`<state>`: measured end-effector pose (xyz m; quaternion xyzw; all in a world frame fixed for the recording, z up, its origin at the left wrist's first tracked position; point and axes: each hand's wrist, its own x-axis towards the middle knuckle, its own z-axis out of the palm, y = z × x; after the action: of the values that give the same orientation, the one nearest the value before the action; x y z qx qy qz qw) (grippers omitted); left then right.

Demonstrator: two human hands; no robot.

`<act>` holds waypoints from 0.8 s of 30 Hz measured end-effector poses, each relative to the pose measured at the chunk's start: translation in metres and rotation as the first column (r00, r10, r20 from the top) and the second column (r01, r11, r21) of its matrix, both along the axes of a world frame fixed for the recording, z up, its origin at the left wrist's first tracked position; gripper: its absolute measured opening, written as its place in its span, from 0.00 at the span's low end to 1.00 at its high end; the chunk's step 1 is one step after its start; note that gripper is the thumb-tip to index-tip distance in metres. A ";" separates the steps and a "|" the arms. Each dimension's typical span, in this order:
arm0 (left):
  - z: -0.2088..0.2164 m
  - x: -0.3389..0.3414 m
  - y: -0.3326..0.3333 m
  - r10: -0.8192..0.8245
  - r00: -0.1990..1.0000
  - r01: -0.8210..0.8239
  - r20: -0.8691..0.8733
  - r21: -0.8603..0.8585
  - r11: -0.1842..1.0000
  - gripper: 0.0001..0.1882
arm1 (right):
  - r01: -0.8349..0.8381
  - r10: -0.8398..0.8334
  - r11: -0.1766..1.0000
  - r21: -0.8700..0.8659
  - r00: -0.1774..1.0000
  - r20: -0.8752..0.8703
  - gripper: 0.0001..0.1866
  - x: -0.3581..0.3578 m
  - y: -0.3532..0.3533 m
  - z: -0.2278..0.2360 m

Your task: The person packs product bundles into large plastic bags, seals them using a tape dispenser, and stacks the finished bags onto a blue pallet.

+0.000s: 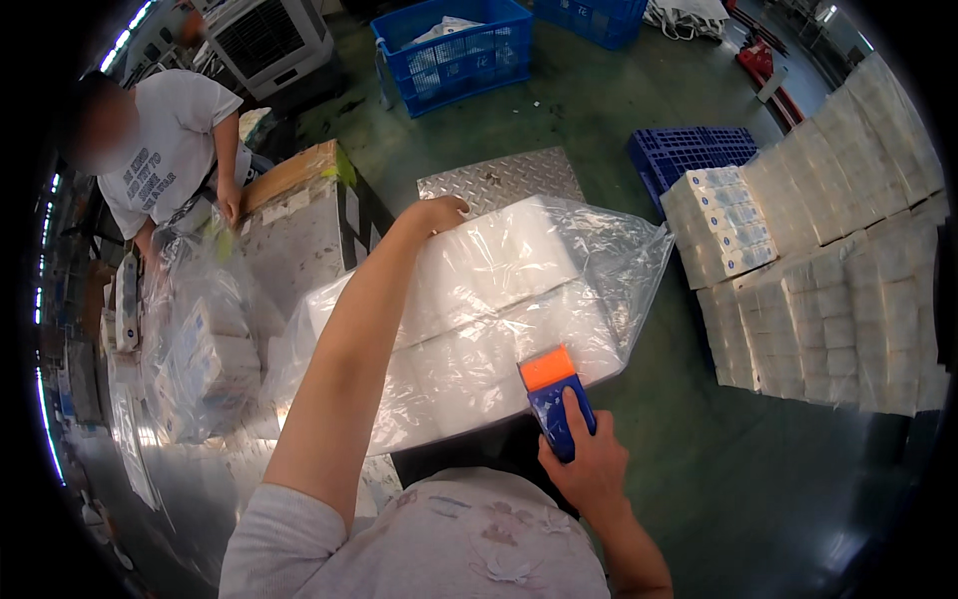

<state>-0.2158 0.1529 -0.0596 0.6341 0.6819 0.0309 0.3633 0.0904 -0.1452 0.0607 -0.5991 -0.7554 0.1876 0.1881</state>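
Note:
A large clear plastic bag (479, 369) lies across the work surface in front of me, filled with white soft packs in two rows. My left arm reaches over it, and my left hand (437, 213) grips the bag's far edge with bent fingers, partly hidden from view. In my right hand (591, 454) is a blue handheld tool (555, 407) with a broad orange head. The orange end touches or hovers just over the bag's near right side; I cannot tell which. Loose film at the bag's right end (639, 270) sticks out past the packs.
At the left, a co-worker (180, 150) handles another plastic bag of packs (205, 349) beside a worn table (299, 235). Tall stacks of wrapped packs (828, 290) stand right, near a blue pallet (689, 150). A metal tread plate (509, 178) and blue crate (454, 65) lie beyond.

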 end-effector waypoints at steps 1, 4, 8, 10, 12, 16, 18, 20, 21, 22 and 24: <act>-0.007 -0.008 0.000 -0.015 0.997 0.016 -0.079 0.020 1.000 0.23 | -0.014 0.014 1.000 0.027 1.000 0.003 0.33 -0.001 0.000 -0.003; 0.040 0.024 -0.006 0.179 0.984 -0.173 0.011 0.306 0.936 0.17 | 0.027 -0.024 0.999 -0.043 0.998 0.065 0.35 -0.002 -0.004 -0.008; 0.073 0.064 -0.050 0.084 0.988 -0.121 0.132 0.309 0.943 0.31 | 0.087 -0.079 0.991 -0.107 0.994 0.080 0.37 -0.003 -0.007 -0.008; 0.080 0.067 -0.068 0.028 0.999 -0.024 -0.017 0.190 0.981 0.32 | 0.040 -0.038 0.999 -0.033 0.998 0.050 0.36 -0.005 -0.012 -0.011; 0.065 0.075 -0.090 0.023 0.989 0.056 -0.148 0.509 0.859 0.35 | 0.048 -0.051 0.998 0.032 0.994 0.095 0.36 -0.005 -0.016 -0.006; 0.043 0.098 -0.135 -0.040 0.984 0.148 -0.174 0.662 0.735 0.34 | 0.123 -0.131 0.990 0.063 0.980 0.147 0.37 -0.013 -0.019 -0.004; 0.035 0.102 -0.147 0.011 0.990 0.093 -0.140 0.714 0.693 0.34 | 0.132 -0.141 0.987 0.087 0.984 0.109 0.36 -0.013 -0.020 -0.004; 0.033 0.103 -0.152 0.036 0.994 0.052 -0.107 0.718 0.694 0.34 | 0.139 -0.147 0.987 0.086 0.984 0.105 0.37 -0.016 -0.022 -0.004; 0.032 0.103 -0.151 0.041 0.993 0.051 -0.109 0.724 0.687 0.34 | 0.146 -0.155 0.986 0.085 0.983 0.103 0.37 -0.017 -0.023 -0.004; 0.032 0.103 -0.150 0.045 0.993 0.049 -0.109 0.729 0.682 0.35 | 0.143 -0.150 0.987 0.073 0.985 0.090 0.38 -0.018 -0.024 -0.003; 0.031 0.102 -0.152 0.042 0.994 0.043 -0.098 0.730 0.682 0.37 | 0.140 -0.143 0.989 0.048 0.988 0.064 0.38 -0.019 -0.026 -0.001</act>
<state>-0.1136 0.0008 -0.0290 0.7272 0.6314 0.2659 0.0435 0.0711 -0.1716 0.0598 -0.6530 -0.7207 0.1370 0.1884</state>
